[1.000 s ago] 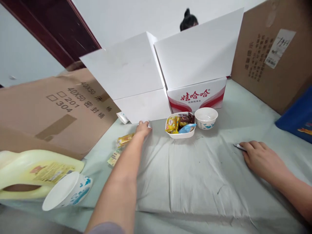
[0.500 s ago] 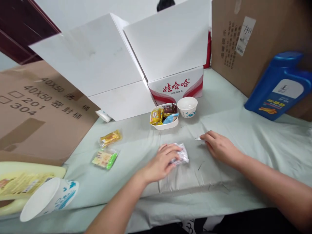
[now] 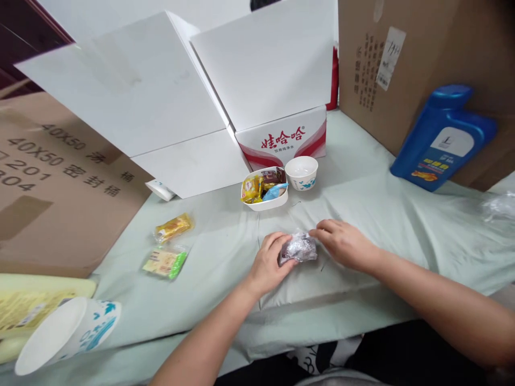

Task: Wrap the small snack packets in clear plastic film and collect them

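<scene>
A small bundle in crinkled clear plastic wrap lies on the cloth in front of me, something greyish-purple showing through. My left hand is closed around its left side, thumb below and fingers above. At the bundle's upper right corner are the pinched fingertips of my right hand; whatever is between them is too small to make out. Beyond the bundle stands a white bowl of wrapped snacks, touching or nearly touching a white paper bowl with a blue print.
Two snack packets, one yellow and one green-edged, lie to the left. A tipped paper tub is at lower left, beside a pale yellow bottle. White boxes, cartons and a blue jug stand around.
My right hand has moved left to the bundle, where it held a small pale piece apart from it. My left hand has shifted from over the bundle to its left side.
</scene>
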The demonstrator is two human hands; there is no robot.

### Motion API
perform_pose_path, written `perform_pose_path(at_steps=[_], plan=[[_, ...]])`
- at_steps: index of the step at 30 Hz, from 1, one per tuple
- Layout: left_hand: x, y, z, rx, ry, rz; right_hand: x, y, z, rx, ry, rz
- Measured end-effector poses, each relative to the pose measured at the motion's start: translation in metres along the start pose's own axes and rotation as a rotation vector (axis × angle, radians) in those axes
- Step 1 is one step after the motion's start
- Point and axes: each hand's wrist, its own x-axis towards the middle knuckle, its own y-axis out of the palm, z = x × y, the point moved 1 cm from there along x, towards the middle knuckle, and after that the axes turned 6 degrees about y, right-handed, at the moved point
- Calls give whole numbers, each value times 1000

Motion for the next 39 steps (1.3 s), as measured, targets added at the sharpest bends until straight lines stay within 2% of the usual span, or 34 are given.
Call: perform_pose_path(at_steps=[4, 6, 7, 9, 11, 13, 16, 18, 22, 25, 28, 30, 32, 34, 37, 39], plan=[[1, -1, -5, 14, 15, -71, -4, -5, -47, -99, 285, 23], [1, -2, -10, 31, 55, -141, -4, -5, -50, -78, 330, -45], [2, -3, -13, 28, 83, -168, -3, -4, -45, -16, 295, -97], [3, -3, -20, -8, 142, -190, -2, -1, -24, 197, 129, -170], [3, -3, -24, -75, 171, -188, -1, 5, 2, 401, -56, -144], [2, -2, -25, -138, 150, -197, -2, 11, 21, 488, -138, -97], [1, -1, -24, -151, 64, -167, -3, 17, 29, 527, -68, -113], [3, -2, -23, -102, 26, -92, -4, 19, 26, 573, -15, -116], [8, -8, -23, -116, 29, 4, -2, 19, 24, 616, -16, -41], [6, -17, -15, -294, -35, -63, -1, 18, 21, 617, -10, -59], [2, -26, -1, -459, -170, -173, -1, 14, 12, 576, 28, -140], [0, -30, 7, -504, -252, -212, 0, 10, 6, 526, 89, -204], [0, -31, 10, -493, -276, -222, 0, 7, 4, 482, 117, -289], [1, -29, 7, -476, -252, -203, -1, 5, 10, 453, 51, -316], [4, -23, -2, -538, -233, -122, -2, 9, 24, 378, -143, -157], [4, -20, -3, -595, -261, -103, -2, 12, 27, 315, -203, -73]])
